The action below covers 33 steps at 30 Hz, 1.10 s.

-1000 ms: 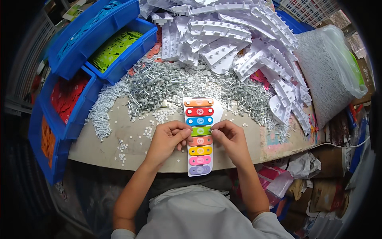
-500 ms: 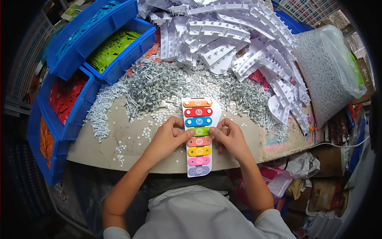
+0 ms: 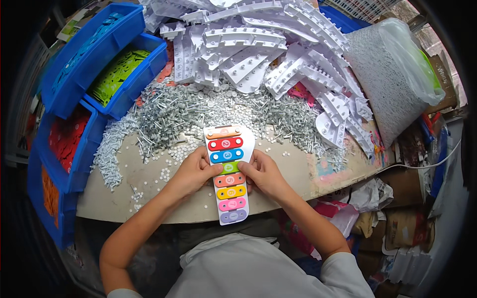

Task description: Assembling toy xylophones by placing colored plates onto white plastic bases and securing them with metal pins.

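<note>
A toy xylophone (image 3: 248, 143) with a white base and several coloured bars lies upright before me, its lower end past the table's front edge. Both thumbs press the ends of its green bar (image 3: 229, 167). My left hand (image 3: 193, 172) grips the left side, fingers curled at the edge; my right hand (image 3: 267, 174) grips the right side, its fingers partly hidden behind the base. White caps show at the ends of the orange, red and blue bars above. Below, the coral, yellow, pink and lilac bars show dark holes at their ends.
Beyond the xylophone lie a heap of metal pins (image 3: 171, 111), scattered white caps (image 3: 223, 97) and a pile of white plastic bases (image 3: 243, 42). Blue bins (image 3: 74, 176) of coloured bars stand at the left. A clear bag of small grey pieces (image 3: 380, 74) stands at the right.
The whole view has shifted, so the table's things sit further left. The xylophone now tilts slightly. My right thumb reaches further onto the green bar.
</note>
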Each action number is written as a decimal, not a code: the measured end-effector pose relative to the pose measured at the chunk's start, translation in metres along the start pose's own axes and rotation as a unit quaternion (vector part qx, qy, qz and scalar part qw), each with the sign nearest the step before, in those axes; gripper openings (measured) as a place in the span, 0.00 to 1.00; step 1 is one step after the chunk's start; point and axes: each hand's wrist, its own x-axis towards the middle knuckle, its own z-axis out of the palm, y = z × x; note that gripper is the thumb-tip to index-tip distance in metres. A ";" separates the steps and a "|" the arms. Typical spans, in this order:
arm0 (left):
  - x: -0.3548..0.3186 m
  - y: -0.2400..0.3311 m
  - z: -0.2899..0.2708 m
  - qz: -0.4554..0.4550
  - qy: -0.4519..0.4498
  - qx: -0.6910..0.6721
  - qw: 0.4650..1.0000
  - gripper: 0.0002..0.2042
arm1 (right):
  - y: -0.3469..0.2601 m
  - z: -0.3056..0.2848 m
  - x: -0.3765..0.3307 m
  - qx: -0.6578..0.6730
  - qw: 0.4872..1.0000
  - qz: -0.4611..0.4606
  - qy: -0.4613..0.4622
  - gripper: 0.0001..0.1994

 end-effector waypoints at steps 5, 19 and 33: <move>-0.005 -0.015 -0.011 0.024 0.036 0.100 0.994 0.16 | -0.012 -0.003 -0.005 -0.019 0.999 0.024 -0.013 0.12; -0.114 -0.002 -0.084 0.252 0.496 0.406 0.725 0.03 | -0.022 -0.098 -0.003 -0.613 0.659 -0.301 0.316 0.06; -0.104 -0.004 -0.137 0.210 0.502 0.653 0.526 0.07 | -0.036 -0.079 -0.019 -0.665 0.630 -0.316 0.247 0.07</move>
